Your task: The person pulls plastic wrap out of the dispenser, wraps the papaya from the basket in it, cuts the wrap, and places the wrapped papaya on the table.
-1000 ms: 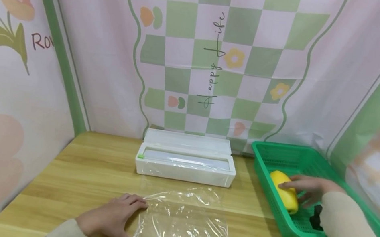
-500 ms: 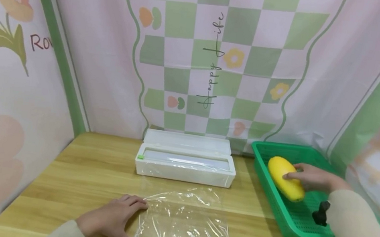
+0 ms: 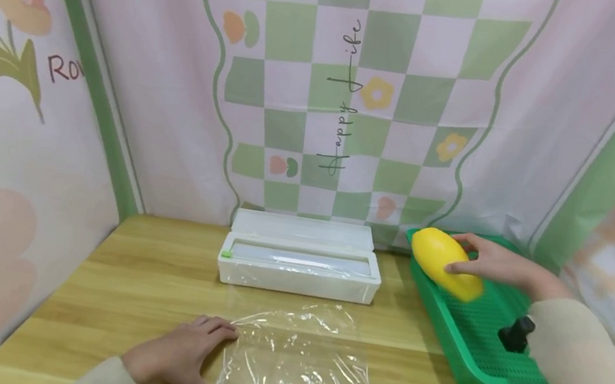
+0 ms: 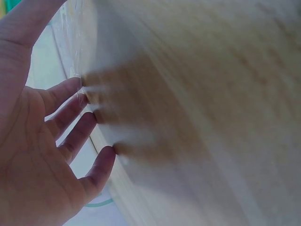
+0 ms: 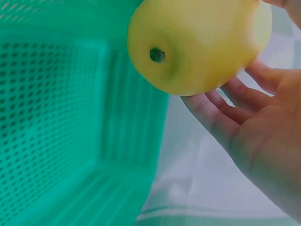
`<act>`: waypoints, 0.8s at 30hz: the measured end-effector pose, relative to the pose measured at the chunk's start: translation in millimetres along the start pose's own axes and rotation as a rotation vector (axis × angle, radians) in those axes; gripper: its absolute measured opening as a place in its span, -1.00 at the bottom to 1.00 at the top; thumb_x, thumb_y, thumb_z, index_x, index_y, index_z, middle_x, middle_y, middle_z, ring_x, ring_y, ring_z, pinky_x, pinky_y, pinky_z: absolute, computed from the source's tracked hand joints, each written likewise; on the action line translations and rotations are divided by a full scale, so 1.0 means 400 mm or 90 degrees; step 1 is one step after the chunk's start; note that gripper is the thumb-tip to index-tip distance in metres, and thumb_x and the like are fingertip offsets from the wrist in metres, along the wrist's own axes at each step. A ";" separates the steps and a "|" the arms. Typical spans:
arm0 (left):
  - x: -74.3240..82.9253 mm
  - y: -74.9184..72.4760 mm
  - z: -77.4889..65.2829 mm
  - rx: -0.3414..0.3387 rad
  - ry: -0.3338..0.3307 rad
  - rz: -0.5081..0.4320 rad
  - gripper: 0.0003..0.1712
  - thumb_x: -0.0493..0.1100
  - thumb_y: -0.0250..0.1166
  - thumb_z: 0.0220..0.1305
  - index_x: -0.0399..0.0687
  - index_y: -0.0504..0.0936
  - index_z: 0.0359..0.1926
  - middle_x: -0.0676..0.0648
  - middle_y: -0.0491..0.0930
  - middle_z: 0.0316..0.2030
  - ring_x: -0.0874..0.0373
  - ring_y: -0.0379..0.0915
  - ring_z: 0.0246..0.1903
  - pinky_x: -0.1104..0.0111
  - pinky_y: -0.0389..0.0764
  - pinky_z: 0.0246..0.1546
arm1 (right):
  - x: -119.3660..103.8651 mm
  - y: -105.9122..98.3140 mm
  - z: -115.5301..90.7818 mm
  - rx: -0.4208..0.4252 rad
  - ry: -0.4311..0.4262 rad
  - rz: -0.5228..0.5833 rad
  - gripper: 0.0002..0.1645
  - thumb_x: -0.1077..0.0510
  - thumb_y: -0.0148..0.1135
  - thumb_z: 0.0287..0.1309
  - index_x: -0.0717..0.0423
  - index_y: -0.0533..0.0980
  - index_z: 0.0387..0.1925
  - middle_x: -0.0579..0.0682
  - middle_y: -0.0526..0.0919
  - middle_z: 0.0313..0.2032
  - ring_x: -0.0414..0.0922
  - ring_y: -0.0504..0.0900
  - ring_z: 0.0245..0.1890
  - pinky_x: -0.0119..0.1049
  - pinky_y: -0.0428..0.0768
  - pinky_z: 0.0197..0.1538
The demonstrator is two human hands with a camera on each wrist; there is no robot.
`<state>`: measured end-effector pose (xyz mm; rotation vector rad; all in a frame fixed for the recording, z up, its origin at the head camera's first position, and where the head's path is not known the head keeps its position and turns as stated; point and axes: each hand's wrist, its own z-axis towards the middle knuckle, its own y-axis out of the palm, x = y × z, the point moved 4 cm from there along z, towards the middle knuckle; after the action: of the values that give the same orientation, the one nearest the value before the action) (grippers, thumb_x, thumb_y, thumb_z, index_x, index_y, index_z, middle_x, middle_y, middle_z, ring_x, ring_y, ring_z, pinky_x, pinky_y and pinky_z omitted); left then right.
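Clear film [image 3: 297, 368] lies toward the front of the worktop [image 3: 142, 274], the left hand [image 3: 180, 354] touching its left edge, fingers spread and gripping nothing. The right hand [image 3: 500, 265] holds a yellow fruit [image 3: 439, 260] between thumb and fingers—above the left rim of a green basket [image 3: 440, 319] at the back right corner. An open white box [image 3: 297, 281] stands near the back edge; the cloth [image 3: 439, 53] beyond reads "Happy Life"—sideways.
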<state>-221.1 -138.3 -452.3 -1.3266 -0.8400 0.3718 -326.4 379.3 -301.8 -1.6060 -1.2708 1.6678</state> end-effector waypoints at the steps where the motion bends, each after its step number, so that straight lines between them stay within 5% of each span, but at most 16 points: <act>1: -0.001 0.001 0.000 0.001 0.000 0.000 0.35 0.63 0.42 -0.34 -0.07 0.37 0.40 -0.10 0.35 0.34 -0.15 0.27 0.29 -0.17 0.39 0.22 | -0.017 0.003 -0.001 0.000 -0.012 0.005 0.05 -0.22 0.29 0.27 0.30 0.06 0.47 0.33 0.37 0.23 0.18 0.49 0.10 0.08 0.58 -0.03; 16: -0.004 -0.007 -0.004 0.003 0.003 -0.011 0.34 0.61 0.44 -0.34 -0.08 0.37 0.39 -0.12 0.35 0.35 -0.16 0.26 0.29 -0.19 0.38 0.22 | -0.225 0.114 0.006 -0.048 -0.169 0.049 -0.01 -0.06 0.44 0.17 0.13 0.16 0.47 0.21 0.44 0.20 0.07 0.54 0.02 -0.10 0.65 -0.09; 24: -0.003 -0.002 0.001 -0.009 0.002 -0.008 0.33 0.61 0.43 -0.31 -0.07 0.36 0.40 -0.09 0.34 0.35 -0.13 0.26 0.29 -0.17 0.38 0.23 | -0.272 0.209 0.015 -0.085 -0.219 0.073 -0.05 -0.04 0.44 0.17 0.10 0.19 0.47 0.12 0.47 0.21 0.05 0.51 0.09 -0.09 0.60 0.03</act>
<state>-222.4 -138.8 -451.9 -1.3347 -0.8484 0.3543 -291.7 247.8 -321.2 -1.5379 -1.5072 2.0350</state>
